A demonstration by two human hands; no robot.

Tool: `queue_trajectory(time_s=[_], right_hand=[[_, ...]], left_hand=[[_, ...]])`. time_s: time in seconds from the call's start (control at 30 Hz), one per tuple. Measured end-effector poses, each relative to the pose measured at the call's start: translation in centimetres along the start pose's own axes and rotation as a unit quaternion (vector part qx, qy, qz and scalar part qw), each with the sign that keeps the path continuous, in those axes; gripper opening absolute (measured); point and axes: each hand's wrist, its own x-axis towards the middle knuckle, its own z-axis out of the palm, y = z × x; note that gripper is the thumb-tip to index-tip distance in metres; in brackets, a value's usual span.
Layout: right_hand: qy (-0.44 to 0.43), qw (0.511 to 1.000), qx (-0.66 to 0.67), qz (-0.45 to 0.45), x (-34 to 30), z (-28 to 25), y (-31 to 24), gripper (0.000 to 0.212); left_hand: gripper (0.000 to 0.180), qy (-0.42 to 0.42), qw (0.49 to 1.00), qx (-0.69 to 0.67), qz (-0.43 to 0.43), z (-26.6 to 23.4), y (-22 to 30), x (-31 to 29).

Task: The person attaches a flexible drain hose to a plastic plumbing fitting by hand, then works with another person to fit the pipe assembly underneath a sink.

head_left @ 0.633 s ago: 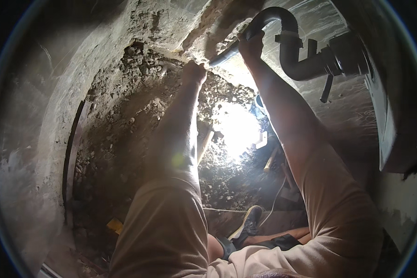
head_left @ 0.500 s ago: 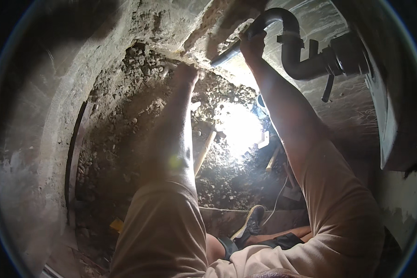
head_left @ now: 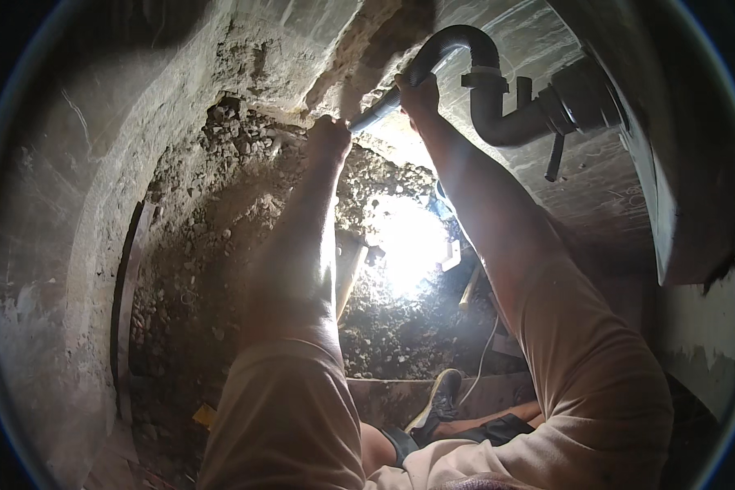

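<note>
A dark grey drain pipe [head_left: 449, 37] with a curved trap [head_left: 487, 106] runs along the concrete wall at the upper right. My right hand [head_left: 419, 96] is wrapped round its straight arm, just below the upper bend. Down to the left, the lower end of this pipe meets my left hand [head_left: 329, 140]. The fingers of my left hand are closed beside the broken wall edge; what lies inside them is hidden. Beyond the trap, a wide grey fitting [head_left: 580, 94] joins it to a pale box-like body [head_left: 645, 171].
A glaring light [head_left: 408, 245] sits on the rubble [head_left: 196, 245] between my forearms. Near it lie a wooden handle [head_left: 351, 282], a second handle [head_left: 469, 286] and a thin cord [head_left: 482, 359]. A long strip [head_left: 126, 318] edges the left side. My shoe [head_left: 441, 400] rests near the bottom.
The pipe's lower end, apart from my left hand before, now meets it. My right hand still grips the pipe. The whole view has shifted slightly.
</note>
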Motion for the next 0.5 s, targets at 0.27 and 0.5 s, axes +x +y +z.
queue_trajectory(time_s=[0.27,0.5], right_hand=[[-0.024,1.000,0.019,0.008,0.3,-1.4,1.8,0.067],[-0.289,0.922,-0.233,-0.107,-10.8,-6.8,5.8,0.069]], left_hand=[[0.031,0.076,0.965,-0.186,0.166,1.2,8.4,-0.1],[0.019,0.032,0.999,0.025,0.029,-3.1,7.8,-2.7]])
